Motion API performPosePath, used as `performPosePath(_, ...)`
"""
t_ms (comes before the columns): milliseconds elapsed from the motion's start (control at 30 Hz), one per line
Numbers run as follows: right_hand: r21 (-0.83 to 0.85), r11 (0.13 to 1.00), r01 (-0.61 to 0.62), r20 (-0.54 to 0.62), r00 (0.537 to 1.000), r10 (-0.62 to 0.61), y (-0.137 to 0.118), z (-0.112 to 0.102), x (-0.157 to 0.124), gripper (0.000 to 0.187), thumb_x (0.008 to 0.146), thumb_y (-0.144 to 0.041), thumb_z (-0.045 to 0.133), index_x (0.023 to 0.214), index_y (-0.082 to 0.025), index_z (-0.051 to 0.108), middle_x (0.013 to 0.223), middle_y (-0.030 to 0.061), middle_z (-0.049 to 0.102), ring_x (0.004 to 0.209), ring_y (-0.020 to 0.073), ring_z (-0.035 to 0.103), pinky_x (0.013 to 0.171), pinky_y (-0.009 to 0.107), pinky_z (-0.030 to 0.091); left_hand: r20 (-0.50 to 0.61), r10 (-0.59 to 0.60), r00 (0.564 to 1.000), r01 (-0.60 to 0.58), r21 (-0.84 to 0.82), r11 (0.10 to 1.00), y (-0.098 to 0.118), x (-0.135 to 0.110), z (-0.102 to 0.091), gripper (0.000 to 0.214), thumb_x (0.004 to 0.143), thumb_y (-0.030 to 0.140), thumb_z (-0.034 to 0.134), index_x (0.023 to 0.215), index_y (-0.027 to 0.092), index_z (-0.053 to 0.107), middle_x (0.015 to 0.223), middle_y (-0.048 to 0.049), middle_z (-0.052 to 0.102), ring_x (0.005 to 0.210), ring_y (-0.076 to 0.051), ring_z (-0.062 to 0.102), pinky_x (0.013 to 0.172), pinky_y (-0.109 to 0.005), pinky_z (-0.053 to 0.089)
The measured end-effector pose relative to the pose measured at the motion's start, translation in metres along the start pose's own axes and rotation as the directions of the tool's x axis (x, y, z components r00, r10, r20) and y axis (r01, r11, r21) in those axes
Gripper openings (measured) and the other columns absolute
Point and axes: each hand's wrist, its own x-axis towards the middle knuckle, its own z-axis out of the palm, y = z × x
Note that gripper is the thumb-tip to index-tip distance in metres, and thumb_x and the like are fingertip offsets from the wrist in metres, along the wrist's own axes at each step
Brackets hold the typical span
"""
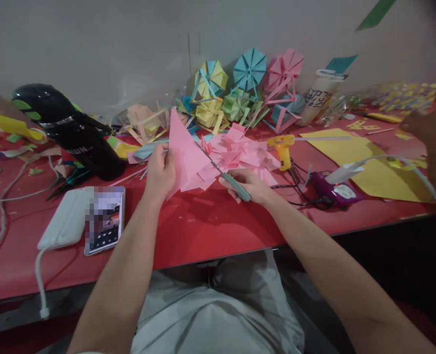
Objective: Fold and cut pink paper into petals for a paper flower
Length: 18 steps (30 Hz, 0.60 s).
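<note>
My left hand pinches the left edge of a pink sheet of paper, which stands up as a pointed, triangular shape above the table. My right hand is closed around the grey-green handle of a thin-bladed knife. Its blade points up and left and lies along the paper's slanting right edge; whether it is inside a fold I cannot tell. Behind and beside the sheet lies a heap of pink paper pieces.
Folded paper lanterns lean against the wall. A yellow glue gun, purple power socket and yellow sheet are to the right, near another person's arm. A black bottle, power bank and phone stand left.
</note>
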Motion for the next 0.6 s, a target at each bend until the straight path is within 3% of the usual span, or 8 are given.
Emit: performPosePath(600,0.009,0.999,0.034,0.002,0.999,-0.034,0.0009,-0.0002,0.0,0.054,0.074,-0.065,0.075,0.063,-0.02,0.049,0.048,-0.0043,0.054,0.037,0.0073,0.049,0.039,0.021,0.037,0.036,-0.042,0.998,0.043,-0.03,0.999,0.0062,-0.0026,0.0008,0.025,0.097,0.047,0.057,0.092,0.022,0.057,0.081,-0.0015,0.06,0.075,-0.017,0.056,0.074,-0.032,0.044)
